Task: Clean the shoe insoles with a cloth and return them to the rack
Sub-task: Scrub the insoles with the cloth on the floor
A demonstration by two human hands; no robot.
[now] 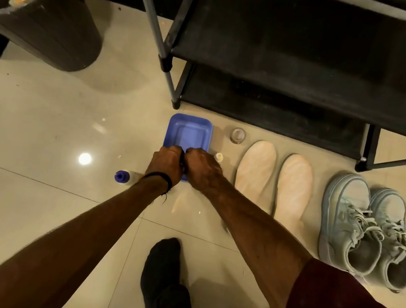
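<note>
Both hands are held over the near edge of the blue tray [189, 132]. The left hand [165, 162] and right hand [201, 168] are curled into fists, knuckles touching; what is gripped cannot be seen. No cloth can be made out. Two flat, pale, foot-shaped insoles [275, 179] are laid on the shiny floor just right of the tray. Grey laced shoes [368, 229] are set farther right. The black rack [300, 63] is placed behind the tray.

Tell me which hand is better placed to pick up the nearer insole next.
Probably the right hand: it sits beside the nearer insole, which lies just to its right. The left hand would have to cross over it.
</note>
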